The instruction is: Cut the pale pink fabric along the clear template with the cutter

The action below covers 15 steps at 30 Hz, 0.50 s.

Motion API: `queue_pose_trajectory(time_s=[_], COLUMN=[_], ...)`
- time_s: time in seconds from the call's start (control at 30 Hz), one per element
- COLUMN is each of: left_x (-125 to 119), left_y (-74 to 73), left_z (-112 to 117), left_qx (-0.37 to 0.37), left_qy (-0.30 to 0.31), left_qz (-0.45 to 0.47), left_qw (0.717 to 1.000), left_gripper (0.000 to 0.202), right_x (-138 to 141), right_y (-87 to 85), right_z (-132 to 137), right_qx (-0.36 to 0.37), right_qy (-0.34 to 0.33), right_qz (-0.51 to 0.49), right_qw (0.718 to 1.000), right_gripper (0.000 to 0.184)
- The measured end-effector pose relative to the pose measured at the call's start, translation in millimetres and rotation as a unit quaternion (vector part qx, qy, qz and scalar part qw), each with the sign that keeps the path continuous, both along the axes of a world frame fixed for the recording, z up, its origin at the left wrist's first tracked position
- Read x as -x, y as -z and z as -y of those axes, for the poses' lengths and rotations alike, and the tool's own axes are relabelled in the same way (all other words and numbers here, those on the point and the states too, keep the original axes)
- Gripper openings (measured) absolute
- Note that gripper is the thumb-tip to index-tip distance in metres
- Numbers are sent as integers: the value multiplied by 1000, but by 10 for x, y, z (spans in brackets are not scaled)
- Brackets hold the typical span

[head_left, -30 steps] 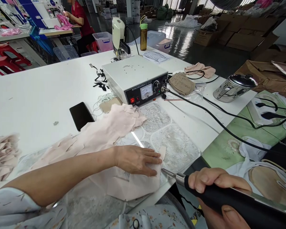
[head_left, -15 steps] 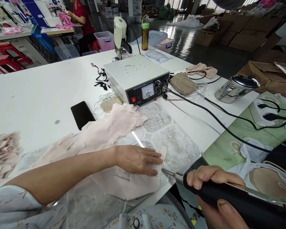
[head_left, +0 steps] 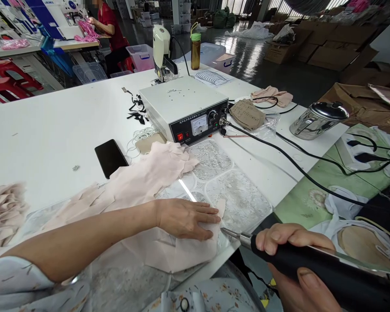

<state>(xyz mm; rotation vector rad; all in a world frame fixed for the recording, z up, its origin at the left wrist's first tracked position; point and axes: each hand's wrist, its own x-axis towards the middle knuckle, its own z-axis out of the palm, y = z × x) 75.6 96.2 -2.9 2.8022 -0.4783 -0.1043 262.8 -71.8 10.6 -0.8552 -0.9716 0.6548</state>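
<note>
My left hand (head_left: pixel 188 219) lies flat with its fingers outstretched, pressing a pale pink fabric piece (head_left: pixel 182 255) onto a clear, scuffed template sheet (head_left: pixel 240 195). In my right hand (head_left: pixel 299 255) is a handheld ultrasonic tool (head_left: pixel 286 260) with a thick black handle. Its narrow metal tip points left, at the fabric's right edge beside my left fingertips; whether it touches the cloth I cannot tell. Beyond my left forearm, more pink fabric pieces (head_left: pixel 143 173) lie overlapped across the sheet.
Behind the fabric stands an ultrasonic generator box (head_left: pixel 185 104), its black cable (head_left: pixel 279 151) running right. A phone (head_left: pixel 111 158), a steel mug (head_left: pixel 315 121) and a bottle (head_left: pixel 195 50) stand or lie on the white table (head_left: pixel 52 130). A co-worker in red (head_left: pixel 108 26) sits far left.
The whole view has shifted slightly. The tool tip stays near the fabric edge, a touch farther from my left fingers; my left hand keeps its place on the cloth.
</note>
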Motion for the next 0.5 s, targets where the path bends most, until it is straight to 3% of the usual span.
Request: queue_pose_trajectory(time_s=[0.5], left_x=[0], left_y=[0], left_z=[-8], left_qx=[24], left_qy=[5], left_qz=[54], left_qw=[998], left_gripper=[24], right_x=[29], right_y=[35], right_z=[-42], right_qx=[-12], right_qy=[-19], right_qz=[-5], right_qw=[1000], right_gripper=[17])
